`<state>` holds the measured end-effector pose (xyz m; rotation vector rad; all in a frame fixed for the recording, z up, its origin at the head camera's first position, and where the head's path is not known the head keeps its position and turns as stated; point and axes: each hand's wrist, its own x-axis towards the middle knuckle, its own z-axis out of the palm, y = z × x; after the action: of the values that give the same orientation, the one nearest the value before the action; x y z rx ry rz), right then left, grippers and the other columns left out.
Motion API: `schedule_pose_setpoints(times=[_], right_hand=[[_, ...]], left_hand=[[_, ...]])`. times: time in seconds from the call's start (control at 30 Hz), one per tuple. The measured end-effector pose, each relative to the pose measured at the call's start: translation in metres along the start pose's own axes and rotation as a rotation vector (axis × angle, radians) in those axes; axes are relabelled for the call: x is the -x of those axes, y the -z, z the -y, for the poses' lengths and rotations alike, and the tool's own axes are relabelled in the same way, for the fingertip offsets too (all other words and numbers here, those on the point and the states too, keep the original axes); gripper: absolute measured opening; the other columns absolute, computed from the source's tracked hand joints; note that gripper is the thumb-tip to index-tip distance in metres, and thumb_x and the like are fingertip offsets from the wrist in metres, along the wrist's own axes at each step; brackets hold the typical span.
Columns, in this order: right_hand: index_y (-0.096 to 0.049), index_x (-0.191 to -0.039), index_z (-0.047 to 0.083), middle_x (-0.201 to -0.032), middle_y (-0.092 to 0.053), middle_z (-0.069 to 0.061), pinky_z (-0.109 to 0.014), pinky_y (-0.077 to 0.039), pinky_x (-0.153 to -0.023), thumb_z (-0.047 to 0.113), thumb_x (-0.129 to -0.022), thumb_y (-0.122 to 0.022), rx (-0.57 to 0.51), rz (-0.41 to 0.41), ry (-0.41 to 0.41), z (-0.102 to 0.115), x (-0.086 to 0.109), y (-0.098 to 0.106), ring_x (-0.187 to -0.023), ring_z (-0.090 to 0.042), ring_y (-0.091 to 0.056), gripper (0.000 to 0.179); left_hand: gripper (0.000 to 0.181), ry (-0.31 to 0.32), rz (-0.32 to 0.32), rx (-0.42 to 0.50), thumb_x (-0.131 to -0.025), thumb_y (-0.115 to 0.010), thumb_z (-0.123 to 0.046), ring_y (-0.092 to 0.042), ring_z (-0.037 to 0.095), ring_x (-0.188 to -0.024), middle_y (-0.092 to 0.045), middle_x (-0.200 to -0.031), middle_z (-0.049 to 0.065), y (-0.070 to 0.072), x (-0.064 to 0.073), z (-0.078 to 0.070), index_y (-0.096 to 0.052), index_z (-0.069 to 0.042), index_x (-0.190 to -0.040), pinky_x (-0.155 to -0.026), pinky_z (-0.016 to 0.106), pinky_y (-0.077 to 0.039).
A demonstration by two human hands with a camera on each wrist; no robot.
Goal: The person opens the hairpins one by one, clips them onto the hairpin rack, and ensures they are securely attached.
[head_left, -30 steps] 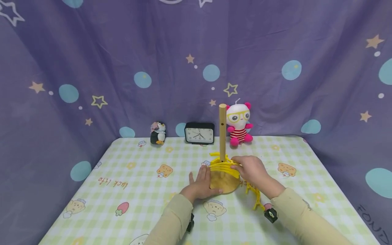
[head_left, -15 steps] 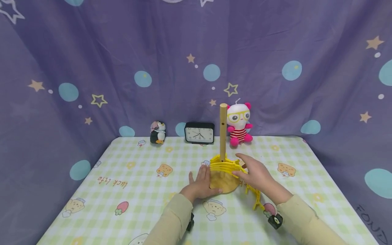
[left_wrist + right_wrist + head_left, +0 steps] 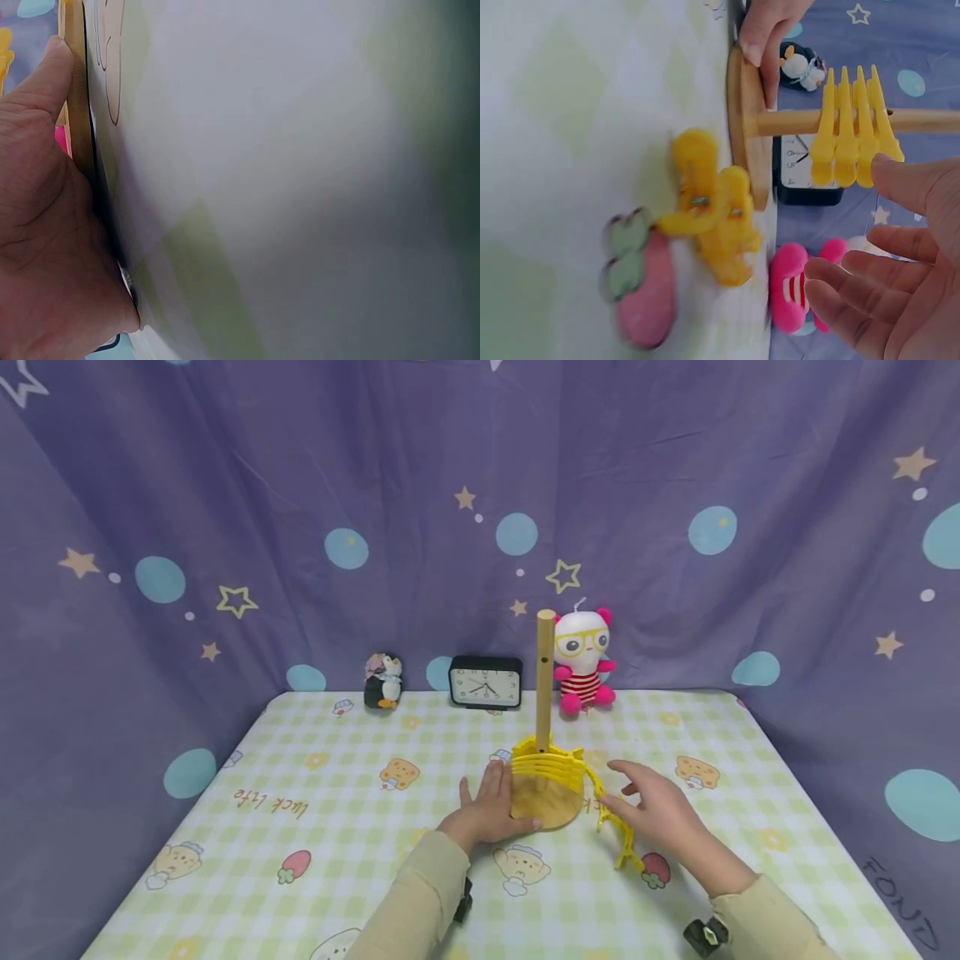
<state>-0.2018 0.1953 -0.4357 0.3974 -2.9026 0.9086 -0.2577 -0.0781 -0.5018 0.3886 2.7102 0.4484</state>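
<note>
In the head view a wooden stand has a round base (image 3: 547, 806) and an upright pole (image 3: 544, 685). A yellow plastic piece with several curved, tapering prongs (image 3: 547, 768) sits around the pole's lower part, above the base. My left hand (image 3: 483, 810) rests against the base's left side, fingers straight, thumb on its front edge. To the right, my right hand (image 3: 660, 810) is raised, fingers spread and holding nothing. In the right wrist view its thumb (image 3: 907, 187) appears near the prongs (image 3: 855, 135); contact cannot be told. More yellow pieces (image 3: 624, 839) lie on the table below it.
At the table's back edge stand a penguin toy (image 3: 383, 681), a black alarm clock (image 3: 486, 682) and a pink-and-white plush (image 3: 583, 660) behind the pole. A checked cloth (image 3: 337, 827) covers the table. A purple curtain (image 3: 420, 485) hangs behind.
My right hand has let go of the yellow pronged piece and moved right and toward me, its fingers opening. The left hand stays at the base.
</note>
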Motion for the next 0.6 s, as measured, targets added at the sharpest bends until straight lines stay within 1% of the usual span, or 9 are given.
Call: schedule_pose_setpoints(times=[0.23, 0.3, 0.37, 0.43, 0.5, 0.57, 0.6], right_hand=[[-0.057, -0.131, 0.005, -0.126, -0.061, -0.015, -0.044, -0.054, -0.074, 0.03, -0.088, -0.073, -0.013, 0.027, -0.069, -0.015, 0.018, -0.003, -0.094, -0.025, -0.066, 0.052], [-0.058, -0.127, 0.005, -0.121, -0.064, -0.013, -0.043, -0.053, -0.073, 0.03, -0.087, -0.075, -0.012, 0.033, -0.101, -0.017, 0.022, -0.004, -0.089, -0.021, -0.066, 0.05], [-0.058, -0.122, 0.005, -0.113, -0.066, -0.01, -0.041, -0.052, -0.071, 0.033, -0.085, -0.076, -0.006, 0.051, -0.138, -0.019, 0.026, -0.005, -0.08, -0.016, -0.065, 0.05], [-0.058, -0.118, 0.006, -0.107, -0.066, -0.007, -0.038, -0.051, -0.066, 0.037, -0.083, -0.077, 0.002, 0.08, -0.172, -0.02, 0.03, -0.007, -0.071, -0.011, -0.061, 0.051], [-0.057, -0.115, 0.006, -0.1, -0.064, -0.005, -0.034, -0.047, -0.062, 0.041, -0.081, -0.078, 0.009, 0.112, -0.185, -0.021, 0.033, -0.008, -0.065, -0.01, -0.056, 0.054], [-0.056, -0.112, 0.005, -0.096, -0.061, -0.004, -0.032, -0.044, -0.059, 0.045, -0.079, -0.079, 0.018, 0.136, -0.184, -0.022, 0.036, -0.01, -0.063, -0.011, -0.051, 0.057], [-0.056, -0.11, 0.005, -0.094, -0.058, -0.003, -0.032, -0.042, -0.059, 0.047, -0.078, -0.079, 0.027, 0.144, -0.184, -0.022, 0.037, -0.011, -0.064, -0.012, -0.049, 0.058]], left_hand=[[0.118, 0.01, -0.009, -0.001, -0.08, -0.052, -0.078, 0.015, 0.022, -0.148, 0.017, -0.161, 0.009, 0.0, 0.0, 0.0, 0.006, -0.009, -0.156, -0.109, 0.06, 0.017], [0.118, 0.011, -0.01, 0.001, -0.08, -0.052, -0.078, 0.015, 0.021, -0.147, 0.017, -0.161, 0.009, 0.0, 0.0, 0.0, 0.006, -0.009, -0.156, -0.109, 0.06, 0.017], [0.118, 0.011, -0.009, -0.001, -0.08, -0.052, -0.079, 0.016, 0.021, -0.147, 0.017, -0.161, 0.008, 0.0, 0.0, 0.0, 0.006, -0.009, -0.156, -0.109, 0.06, 0.018], [0.118, 0.01, -0.007, -0.002, -0.08, -0.052, -0.078, 0.016, 0.021, -0.147, 0.017, -0.161, 0.008, -0.001, 0.0, 0.0, 0.006, -0.009, -0.156, -0.109, 0.06, 0.018], [0.118, 0.01, -0.006, -0.001, -0.08, -0.052, -0.078, 0.016, 0.021, -0.147, 0.016, -0.161, 0.009, -0.001, -0.001, 0.0, 0.006, -0.009, -0.157, -0.109, 0.06, 0.018], [0.118, 0.012, 0.0, 0.0, -0.08, -0.052, -0.078, 0.016, 0.021, -0.147, 0.017, -0.161, 0.009, -0.001, -0.001, 0.0, 0.006, -0.009, -0.156, -0.11, 0.059, 0.018], [0.118, 0.014, 0.002, 0.0, -0.08, -0.052, -0.078, 0.016, 0.021, -0.147, 0.017, -0.161, 0.008, -0.001, -0.002, 0.0, 0.006, -0.009, -0.156, -0.11, 0.059, 0.018]])
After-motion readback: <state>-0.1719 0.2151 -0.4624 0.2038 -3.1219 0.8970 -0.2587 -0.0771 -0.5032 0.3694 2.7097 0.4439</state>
